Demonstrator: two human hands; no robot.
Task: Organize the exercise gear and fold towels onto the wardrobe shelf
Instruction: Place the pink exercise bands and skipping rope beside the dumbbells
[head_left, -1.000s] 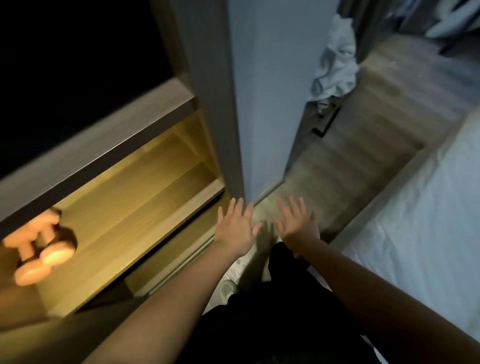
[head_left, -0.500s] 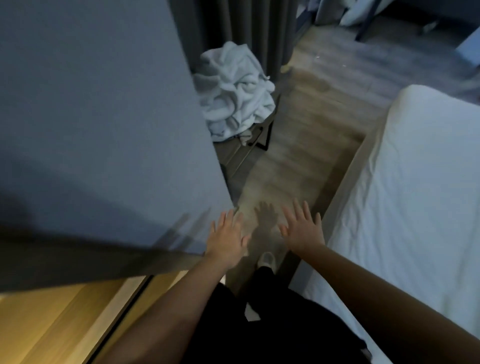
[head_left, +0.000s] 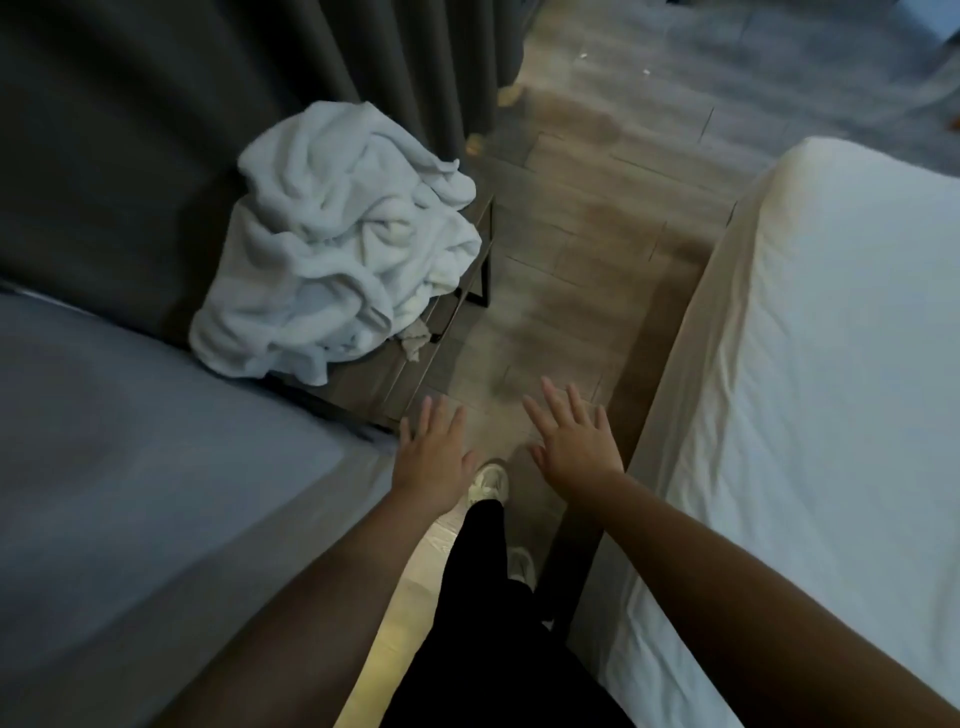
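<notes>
Down at the centre of the view, the left hand and right hand float palm-down over the wooden floor, fingers spread, straight and gripping nothing, free, I'd say, for a two-handed scoop. Up at ten o'clock from them sits the target: a crumpled heap of white towels, lying unfolded on a low dark bench against the dark curtain, with one edge spilling over the bench's near side. Hands and towels are well apart, no contact yet. Over at three o'clock runs the white bed, a broad flat surface that might serve for folding, though that's my guess. At nine o'clock a grey panel fills the corner; no wardrobe shelf or exercise gear shows. A pale shoe at six o'clock of the hands points up the gap between panel and bed, so this looks like the walk-up to the towels, with folding not begun.
</notes>
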